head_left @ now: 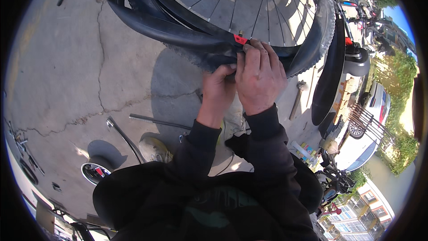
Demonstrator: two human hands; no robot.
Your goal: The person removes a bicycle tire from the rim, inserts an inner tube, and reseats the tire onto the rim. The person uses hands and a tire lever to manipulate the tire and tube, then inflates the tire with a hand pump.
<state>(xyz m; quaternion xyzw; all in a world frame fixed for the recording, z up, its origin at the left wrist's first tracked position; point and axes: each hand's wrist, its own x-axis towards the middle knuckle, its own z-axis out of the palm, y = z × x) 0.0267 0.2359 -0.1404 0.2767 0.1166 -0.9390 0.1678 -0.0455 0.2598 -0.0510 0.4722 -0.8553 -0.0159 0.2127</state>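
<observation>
Item 1: black knobby rubber bicycle tyre [322,27], seated around a spoked metal wheel rim [249,0], held up off the concrete floor [67,62] in the upper middle of the view. A loose black rubber inner tube [147,22] bulges out of the tyre on the left side. Small red tag [240,39] at the rim, just above the hands

Handling, by judgement: tyre sidewall pliable but springy, bead stiff, tread grippy; tube soft, limp and easily pinched; wheel as a whole moderately light, spokes not a place to pull. Best hold is on the tyre edge close to the rim

Item 2: left hand [218,91], below the tyre's lower edge, fingers curled tight and pressed into the black rubber

Item 3: right hand [260,78], just beside and partly over the left, fingers closed on the tyre edge, fingertips [255,44] touching the rim next to the red tag

Surroundings: 1 thin metal rod [158,121] and 1 curved chrome bar [124,136] on the floor near a pale shoe [154,149]; 1 hammer [296,100] toward the floor's right edge
</observation>
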